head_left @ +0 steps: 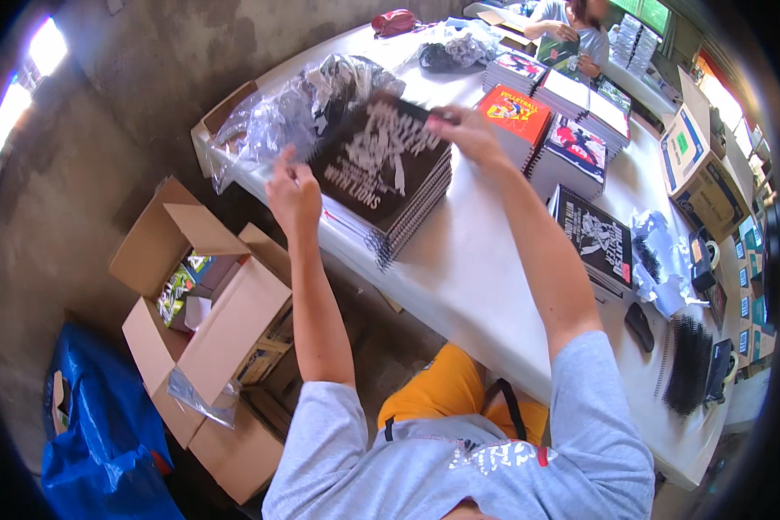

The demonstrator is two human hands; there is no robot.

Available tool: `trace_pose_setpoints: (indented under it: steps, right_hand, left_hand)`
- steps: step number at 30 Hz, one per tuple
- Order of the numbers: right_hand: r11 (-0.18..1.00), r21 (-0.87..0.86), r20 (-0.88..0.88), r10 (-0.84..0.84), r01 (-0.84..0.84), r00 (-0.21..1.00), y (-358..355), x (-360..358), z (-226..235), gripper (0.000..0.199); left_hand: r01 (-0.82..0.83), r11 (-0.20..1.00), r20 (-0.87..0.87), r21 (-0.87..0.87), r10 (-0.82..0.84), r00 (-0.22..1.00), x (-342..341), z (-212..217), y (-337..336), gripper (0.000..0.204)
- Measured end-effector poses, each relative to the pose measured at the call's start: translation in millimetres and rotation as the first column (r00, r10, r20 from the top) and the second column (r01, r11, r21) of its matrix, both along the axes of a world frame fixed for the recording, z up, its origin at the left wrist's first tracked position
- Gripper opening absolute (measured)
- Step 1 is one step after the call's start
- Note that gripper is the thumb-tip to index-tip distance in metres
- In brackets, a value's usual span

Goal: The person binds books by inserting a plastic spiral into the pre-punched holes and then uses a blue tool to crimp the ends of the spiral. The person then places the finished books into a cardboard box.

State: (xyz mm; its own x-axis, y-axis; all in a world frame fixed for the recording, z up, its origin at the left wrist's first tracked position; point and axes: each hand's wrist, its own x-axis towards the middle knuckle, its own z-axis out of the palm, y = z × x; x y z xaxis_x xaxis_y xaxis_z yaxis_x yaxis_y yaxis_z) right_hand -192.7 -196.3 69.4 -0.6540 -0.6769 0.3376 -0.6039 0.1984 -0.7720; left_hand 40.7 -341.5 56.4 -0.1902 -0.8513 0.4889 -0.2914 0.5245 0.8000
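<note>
Notebook stack (381, 160) between fingers (443, 126)

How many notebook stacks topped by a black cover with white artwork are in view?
2: one stack between the left hand and right hand, and a second stack farther right on the table. Others may be hidden.

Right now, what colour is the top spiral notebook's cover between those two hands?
The notebook cover is black with white printing, best seen in the head view.
</note>
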Motion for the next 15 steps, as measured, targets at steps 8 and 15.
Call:
trace_pose_setpoints:
  steps: [8, 15]
  right_hand:
    - [0.925, -0.352, 0.447, 0.031, 0.144, 0.894, -33.4, 15.8, -59.5, 0.044]
    - [0.908, -0.245, 0.356, -0.241, 0.339, 0.903, -54.9, 3.8, -83.5, 0.030]
  left_hand:
    - [0.429, 0.883, -0.771, 0.190, -0.137, 0.622, -32.7, -62.9, -12.4, 0.028]
    - [0.564, 0.806, -0.892, 0.180, -0.108, 0.439, -45.2, -63.7, -2.1, 0.021]
